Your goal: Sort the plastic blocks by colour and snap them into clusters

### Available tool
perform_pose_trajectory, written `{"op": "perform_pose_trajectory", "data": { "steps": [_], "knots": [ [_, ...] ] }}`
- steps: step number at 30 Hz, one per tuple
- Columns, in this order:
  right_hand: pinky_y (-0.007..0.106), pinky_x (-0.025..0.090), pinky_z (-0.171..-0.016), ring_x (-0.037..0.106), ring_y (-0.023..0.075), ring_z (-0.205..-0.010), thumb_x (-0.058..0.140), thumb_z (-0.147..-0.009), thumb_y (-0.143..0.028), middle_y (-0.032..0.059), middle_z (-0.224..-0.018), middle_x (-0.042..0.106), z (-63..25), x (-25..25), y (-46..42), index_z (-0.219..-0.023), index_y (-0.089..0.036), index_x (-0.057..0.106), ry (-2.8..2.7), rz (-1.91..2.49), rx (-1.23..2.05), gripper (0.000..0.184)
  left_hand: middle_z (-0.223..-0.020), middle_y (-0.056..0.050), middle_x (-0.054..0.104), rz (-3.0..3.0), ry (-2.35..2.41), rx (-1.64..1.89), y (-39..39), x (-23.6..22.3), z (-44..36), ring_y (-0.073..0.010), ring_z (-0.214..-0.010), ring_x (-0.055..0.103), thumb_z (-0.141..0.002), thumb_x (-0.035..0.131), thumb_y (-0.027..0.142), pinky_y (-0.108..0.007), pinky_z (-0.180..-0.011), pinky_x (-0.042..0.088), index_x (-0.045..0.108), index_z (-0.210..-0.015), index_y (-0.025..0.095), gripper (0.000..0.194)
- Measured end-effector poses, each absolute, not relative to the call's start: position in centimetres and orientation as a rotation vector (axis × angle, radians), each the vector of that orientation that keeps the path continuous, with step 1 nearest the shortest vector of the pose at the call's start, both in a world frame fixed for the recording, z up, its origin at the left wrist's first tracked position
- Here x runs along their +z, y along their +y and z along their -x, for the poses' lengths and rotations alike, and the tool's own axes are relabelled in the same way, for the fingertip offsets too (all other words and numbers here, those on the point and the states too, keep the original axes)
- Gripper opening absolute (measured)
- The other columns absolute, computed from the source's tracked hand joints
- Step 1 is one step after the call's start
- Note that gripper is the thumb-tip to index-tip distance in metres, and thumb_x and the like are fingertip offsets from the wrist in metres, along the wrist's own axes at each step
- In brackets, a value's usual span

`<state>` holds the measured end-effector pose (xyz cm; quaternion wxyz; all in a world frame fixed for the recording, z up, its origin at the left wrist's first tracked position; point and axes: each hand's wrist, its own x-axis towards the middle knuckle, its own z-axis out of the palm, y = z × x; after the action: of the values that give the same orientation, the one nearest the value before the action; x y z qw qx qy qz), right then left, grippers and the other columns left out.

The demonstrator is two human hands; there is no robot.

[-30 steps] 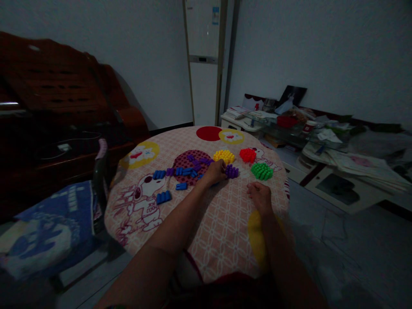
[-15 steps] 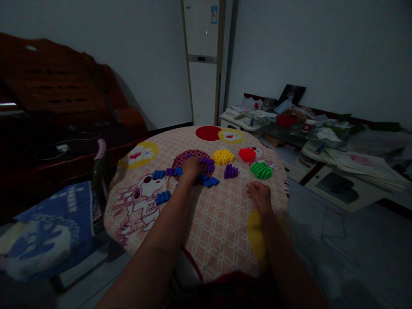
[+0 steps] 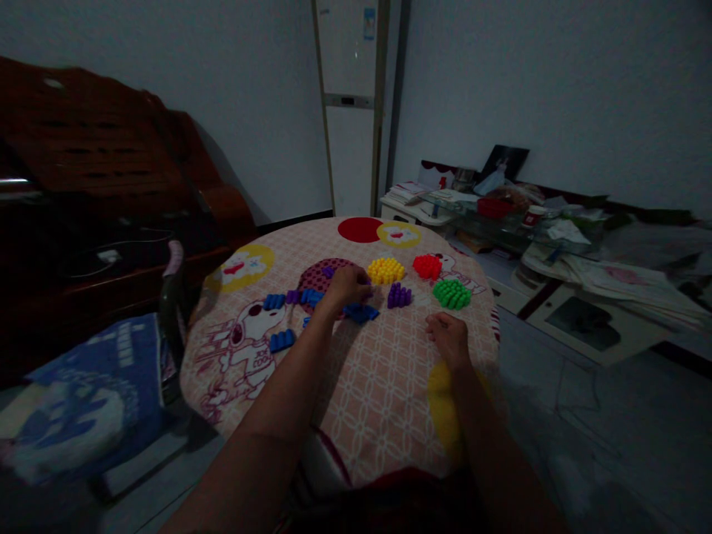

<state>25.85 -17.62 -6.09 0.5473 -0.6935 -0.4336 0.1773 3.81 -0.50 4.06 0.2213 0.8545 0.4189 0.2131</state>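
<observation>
My left hand (image 3: 350,285) is over the right side of the dark red patterned disc (image 3: 317,276), its fingers closed on a purple piece that they mostly hide. Around that hand lie ridged blue pieces (image 3: 361,313), another blue group (image 3: 311,297) and a small purple piece (image 3: 329,272). To its right stands a cluster of purple pieces (image 3: 399,295), with yellow pieces (image 3: 386,271) just behind. My right hand (image 3: 449,338) rests curled on the cloth, plainly holding nothing. Green pieces (image 3: 452,294) are piled beyond it, and red pieces (image 3: 427,266) farther back.
A patterned cloth covers the round table (image 3: 383,393). More blue pieces (image 3: 282,340) lie at its left. Left of the table is a chair with a blue cover (image 3: 105,393); a wooden sofa (image 3: 100,148) is behind. A cluttered glass-topped cabinet (image 3: 500,230) stands at right.
My left hand has moved right, from the middle of the disc to the purple pieces at its right side. The blue pieces it covered now show. My right hand stays put.
</observation>
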Motion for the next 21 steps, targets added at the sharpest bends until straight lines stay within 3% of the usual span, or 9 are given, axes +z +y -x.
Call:
{"op": "perform_pose_trajectory", "data": {
  "steps": [4,10,21],
  "knots": [
    [0.026,0.046,-0.054,0.059,0.0154,-0.056,0.058,-0.082,-0.050,-0.0004,-0.062,0.063,-25.7,-5.9,-17.7,-0.070,-0.019,0.065,-1.035,1.640,0.422,0.034,-0.068,-0.001,0.072,-2.334,0.859,0.572,-2.8,4.5,-6.0,-0.0124,-0.061,0.063,-0.077,0.066,0.014,-0.022,-0.063,0.044,0.074,-0.083,0.013,0.010],
    [0.025,0.047,-0.053,0.059,0.0155,-0.057,0.057,-0.081,-0.050,-0.0002,-0.062,0.063,-25.5,-5.6,-17.9,-0.070,-0.019,0.064,-1.028,1.618,0.441,0.034,-0.082,-0.005,0.075,-2.542,0.899,0.597,-4.3,3.3,-8.2,-0.0165,-0.076,0.066,-0.077,0.069,0.015,-0.025,-0.070,0.045,0.076,-0.083,0.013,0.009],
    [0.026,0.046,-0.054,0.058,0.0150,-0.055,0.056,-0.081,-0.051,-0.0002,-0.061,0.064,-25.6,-5.7,-17.8,-0.068,-0.020,0.064,-1.043,1.655,0.414,0.035,-0.090,-0.006,0.073,-2.555,1.047,0.613,-4.6,1.7,-9.2,-0.0206,-0.084,0.066,-0.078,0.072,0.021,-0.029,-0.074,0.047,0.070,-0.092,0.017,0.015]
  ]
}}
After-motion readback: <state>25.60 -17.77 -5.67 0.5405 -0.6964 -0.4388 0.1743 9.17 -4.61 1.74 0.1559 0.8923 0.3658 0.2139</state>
